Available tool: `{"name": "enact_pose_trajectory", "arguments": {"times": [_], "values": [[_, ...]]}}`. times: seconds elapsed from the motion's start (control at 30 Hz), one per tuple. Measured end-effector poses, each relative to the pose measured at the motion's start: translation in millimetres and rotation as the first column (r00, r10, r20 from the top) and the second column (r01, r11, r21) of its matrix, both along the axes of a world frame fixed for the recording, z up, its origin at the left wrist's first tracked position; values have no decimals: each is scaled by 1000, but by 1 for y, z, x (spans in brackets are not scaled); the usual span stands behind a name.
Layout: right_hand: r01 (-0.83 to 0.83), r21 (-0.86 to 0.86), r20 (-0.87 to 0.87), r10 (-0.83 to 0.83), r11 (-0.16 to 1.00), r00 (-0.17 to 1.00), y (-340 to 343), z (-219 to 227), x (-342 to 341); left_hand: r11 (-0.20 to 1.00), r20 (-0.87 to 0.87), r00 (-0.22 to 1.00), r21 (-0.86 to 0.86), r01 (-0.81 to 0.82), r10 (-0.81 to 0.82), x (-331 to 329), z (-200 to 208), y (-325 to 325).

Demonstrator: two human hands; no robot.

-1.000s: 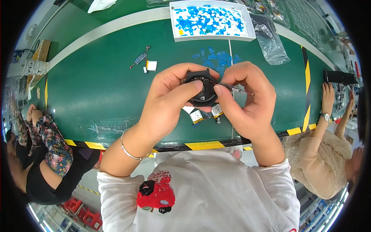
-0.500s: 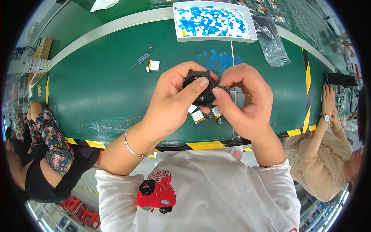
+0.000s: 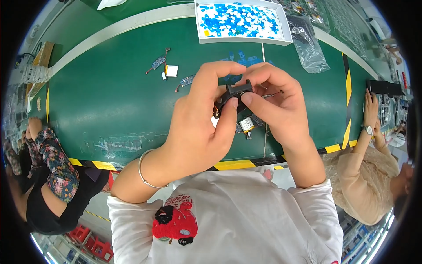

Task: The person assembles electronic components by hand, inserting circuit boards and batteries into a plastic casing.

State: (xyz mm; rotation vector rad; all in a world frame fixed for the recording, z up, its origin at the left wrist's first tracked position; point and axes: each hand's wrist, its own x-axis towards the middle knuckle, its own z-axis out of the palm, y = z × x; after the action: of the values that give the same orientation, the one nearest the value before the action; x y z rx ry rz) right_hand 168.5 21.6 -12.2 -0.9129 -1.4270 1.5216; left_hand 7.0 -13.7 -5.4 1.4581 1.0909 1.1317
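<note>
A black round watch case (image 3: pixel 237 91) is tilted up on edge between my hands, above the green table. My left hand (image 3: pixel 198 108) is closed round its left side, the thumb on the near face and the index finger arched over the top. My right hand (image 3: pixel 283 108) pinches its right edge between thumb and fingers. From behind the right thumb a thin wired part (image 3: pixel 273 93) with a small round end sticks out to the right; how it joins the case is hidden. Below the hands lies a silver battery (image 3: pixel 247 125) beside partly covered circuit boards.
Farther left lie a small wired circuit board (image 3: pixel 159 62), a white battery (image 3: pixel 172 71) and another board (image 3: pixel 187 81). Loose blue films (image 3: pixel 241 59) lie behind my hands. A white box (image 3: pixel 288 37) of blue and white pieces stands beyond, beside a clear plastic bag (image 3: pixel 310 50). Co-workers sit on both sides.
The watch case has been tipped from lying face up to nearly on edge. My left index finger has lifted over it. A circuit board at the left, covered by my hand before, now shows.
</note>
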Motion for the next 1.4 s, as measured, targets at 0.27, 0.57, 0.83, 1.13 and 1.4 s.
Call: {"name": "enact_pose_trajectory", "arguments": {"times": [0.27, 0.57, 0.83, 1.13, 1.4], "values": [[-56, -90, -191, 38, 994, 981, 0, -15, -5, 989, -45, 997, 134, -62, 69, 2, -4, 1], [-18, -124, -266, -16, 992, 964, 1, -7, -8, 988, -95, 993, 146, -58, 73, 5, 5, 4], [-140, -252, -432, 18, 958, 902, -14, -26, -21, 991, 52, 992, -74, -112, 116, 2, -3, -14], [-173, -203, -444, 67, 964, 894, -7, -16, -9, 991, 110, 985, -11, -133, 133, 22, 2, -6], [-75, -18, -384, 63, 997, 921, -9, -12, -8, 992, 82, 991, 62, -107, 102, 22, 2, -7]]}}
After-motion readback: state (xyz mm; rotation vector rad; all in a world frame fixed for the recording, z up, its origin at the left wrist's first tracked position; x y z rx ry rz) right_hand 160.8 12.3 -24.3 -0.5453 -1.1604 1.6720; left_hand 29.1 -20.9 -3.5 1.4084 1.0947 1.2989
